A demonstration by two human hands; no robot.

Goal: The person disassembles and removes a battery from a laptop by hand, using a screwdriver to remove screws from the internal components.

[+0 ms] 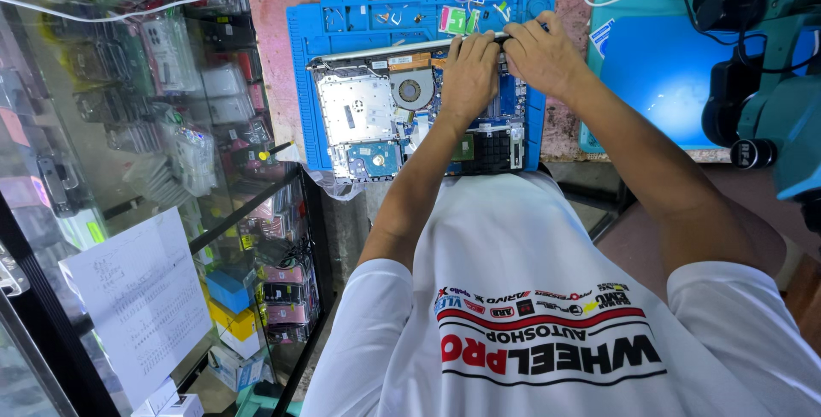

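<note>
View from above of a person in a white printed T-shirt (547, 297) working at a bench. An opened laptop (410, 113), its circuit boards, round fan and silver drive exposed, lies on a blue work mat (312, 49). Both hands rest side by side at the laptop's far edge: the left hand (469, 70) flat on the boards, the right hand (540, 56) with fingers curled on the grey hinge bar (385, 50). A glass display case (154, 169) of small parts stands at left; a teal microscope (770, 83) at right.

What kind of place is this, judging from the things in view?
Probably an electronics repair shop: an opened laptop lies on a blue repair mat, a glass showcase of small packaged parts stands beside it, and a microscope is nearby.
</note>
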